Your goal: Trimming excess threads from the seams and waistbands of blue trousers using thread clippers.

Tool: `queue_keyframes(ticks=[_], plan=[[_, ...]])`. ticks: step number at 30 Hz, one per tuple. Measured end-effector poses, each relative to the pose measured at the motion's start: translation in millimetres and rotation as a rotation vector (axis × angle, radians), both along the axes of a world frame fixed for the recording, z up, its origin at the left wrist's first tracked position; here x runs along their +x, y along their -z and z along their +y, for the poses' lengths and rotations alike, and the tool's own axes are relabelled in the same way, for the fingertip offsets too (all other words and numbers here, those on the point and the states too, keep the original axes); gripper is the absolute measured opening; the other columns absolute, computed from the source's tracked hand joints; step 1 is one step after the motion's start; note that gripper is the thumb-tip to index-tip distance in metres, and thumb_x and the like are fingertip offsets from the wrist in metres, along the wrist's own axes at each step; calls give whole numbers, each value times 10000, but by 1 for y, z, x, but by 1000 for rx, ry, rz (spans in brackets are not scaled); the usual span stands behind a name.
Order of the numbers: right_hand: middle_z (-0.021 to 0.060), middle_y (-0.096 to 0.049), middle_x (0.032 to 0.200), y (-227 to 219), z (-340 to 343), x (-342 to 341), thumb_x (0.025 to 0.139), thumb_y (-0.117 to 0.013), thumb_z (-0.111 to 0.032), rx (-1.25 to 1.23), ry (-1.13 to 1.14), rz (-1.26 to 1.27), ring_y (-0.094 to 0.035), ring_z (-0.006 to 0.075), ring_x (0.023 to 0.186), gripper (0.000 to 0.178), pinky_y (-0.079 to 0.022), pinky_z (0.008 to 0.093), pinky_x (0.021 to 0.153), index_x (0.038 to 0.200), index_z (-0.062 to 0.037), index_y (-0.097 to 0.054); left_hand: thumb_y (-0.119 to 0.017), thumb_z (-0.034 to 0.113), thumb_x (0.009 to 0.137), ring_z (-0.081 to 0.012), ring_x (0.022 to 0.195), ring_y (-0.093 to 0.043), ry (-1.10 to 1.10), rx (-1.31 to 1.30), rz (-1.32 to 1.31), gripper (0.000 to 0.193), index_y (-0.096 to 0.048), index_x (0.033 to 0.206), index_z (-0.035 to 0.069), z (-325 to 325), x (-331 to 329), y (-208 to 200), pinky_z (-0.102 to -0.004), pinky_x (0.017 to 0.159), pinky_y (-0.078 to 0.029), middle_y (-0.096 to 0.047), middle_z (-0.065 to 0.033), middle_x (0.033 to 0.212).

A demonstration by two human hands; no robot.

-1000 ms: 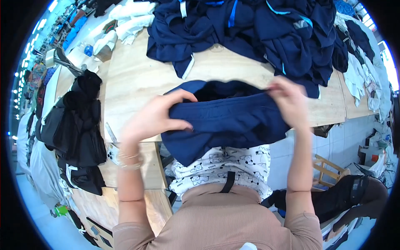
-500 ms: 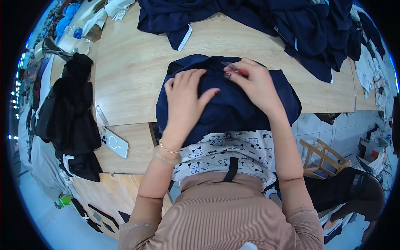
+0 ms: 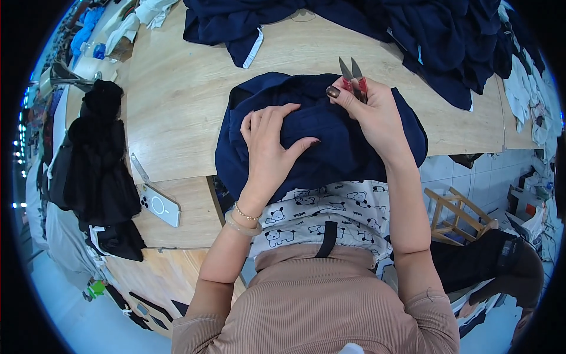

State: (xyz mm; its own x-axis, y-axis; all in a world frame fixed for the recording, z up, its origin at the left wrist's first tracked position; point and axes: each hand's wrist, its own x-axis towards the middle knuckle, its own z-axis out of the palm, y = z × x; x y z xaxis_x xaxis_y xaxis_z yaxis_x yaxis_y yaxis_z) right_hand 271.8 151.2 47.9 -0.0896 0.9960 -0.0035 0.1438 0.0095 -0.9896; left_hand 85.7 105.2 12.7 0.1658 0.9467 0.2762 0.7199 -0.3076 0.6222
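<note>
A navy blue garment (image 3: 336,141) lies bunched at the table's near edge, partly draped over my lap. My left hand (image 3: 268,141) rests on its left part, fingers bent and thumb spread well away from them. In my right hand (image 3: 380,118) is a pair of thread snips (image 3: 362,88) with red grips. Their two pointed blades stand apart and point away from me, above the garment's far right edge. The handle end is partly hidden by my fingers.
More navy garments (image 3: 442,41) are heaped across the wooden table's (image 3: 183,106) far side. Black cloth (image 3: 97,159) hangs at the left. A pale phone (image 3: 160,203) lies near a thin metal strip (image 3: 140,167). A wooden stool (image 3: 451,215) stands on the floor at right.
My right hand has turned and lifted slightly, so the snips now point away from me instead of lying low over the cloth. My left hand has shifted slightly toward me and right.
</note>
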Motion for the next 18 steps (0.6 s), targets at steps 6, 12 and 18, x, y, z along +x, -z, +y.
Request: queue_keyframes(ticks=[6, 12, 18], plan=[[-36, -465, 609, -14, -2, -2, 928, -619, -181, -352, -144, 506, -348, 40, 518, 202, -278, 204, 499, 897, 17, -641, -802, 259, 683, -240, 1066, -513, -16, -39, 49, 535, -636, 1175, 131, 4, 10, -8, -414, 1034, -265, -584, -34, 1060], [-33, -473, 637, -22, 5, 1, 932, -611, -187, -300, -127, 512, -353, 38, 527, 210, -279, 208, 501, 912, 21, -632, -767, 220, 728, -226, 1028, -500, 12, 76, 5, 387, -686, 1089, 107, 12, 9, -5, -458, 1022, -282, -561, -24, 1046], [-50, -445, 615, -21, 11, 26, 933, -586, -190, -103, 114, 563, -353, 27, 515, 212, -262, 214, 493, 774, -51, -577, -768, 146, 709, -219, 912, -501, -2, -3, 3, 337, -699, 1033, 85, 16, 16, -4, -353, 824, -406, -547, -31, 981]])
